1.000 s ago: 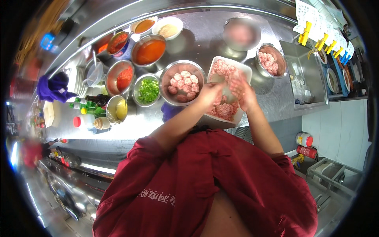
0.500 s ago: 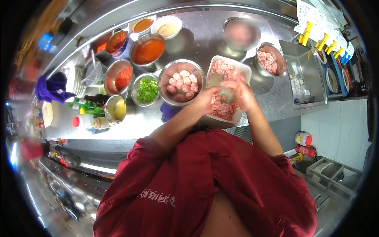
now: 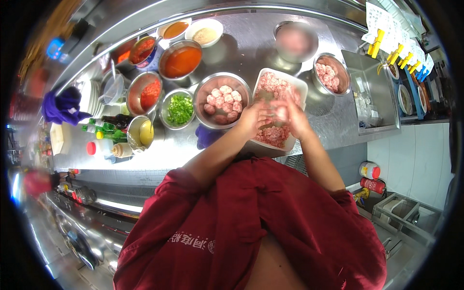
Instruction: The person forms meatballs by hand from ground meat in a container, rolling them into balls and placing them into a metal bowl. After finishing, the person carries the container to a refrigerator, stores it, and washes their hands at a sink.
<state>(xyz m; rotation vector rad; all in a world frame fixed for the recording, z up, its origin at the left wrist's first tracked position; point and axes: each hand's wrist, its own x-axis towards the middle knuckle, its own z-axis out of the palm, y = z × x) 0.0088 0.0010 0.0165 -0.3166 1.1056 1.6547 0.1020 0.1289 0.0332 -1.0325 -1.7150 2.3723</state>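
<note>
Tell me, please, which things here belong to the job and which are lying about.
Probably in use:
left hand, right hand
white rectangular tray with pink minced meat
round steel bowl with pink meatballs

Probably lying about:
smaller round steel bowl with chopped greens
purple cloth, far left
red cylindrical fire extinguisher

The minced meat (image 3: 273,137) is pinkish red flecked with white, against the white of its tray (image 3: 302,88); the meatballs (image 3: 224,102) run from pale pink to a darker rose. The chopped greens (image 3: 180,109) are bright green, the sauce (image 3: 181,61) orange-red, the chopped paste (image 3: 151,93) a stronger red. The cloth (image 3: 64,105) is deep purple, the person's jacket (image 3: 208,208) maroon with white lettering (image 3: 191,241), and the clips (image 3: 376,44) yellow and blue.
</note>
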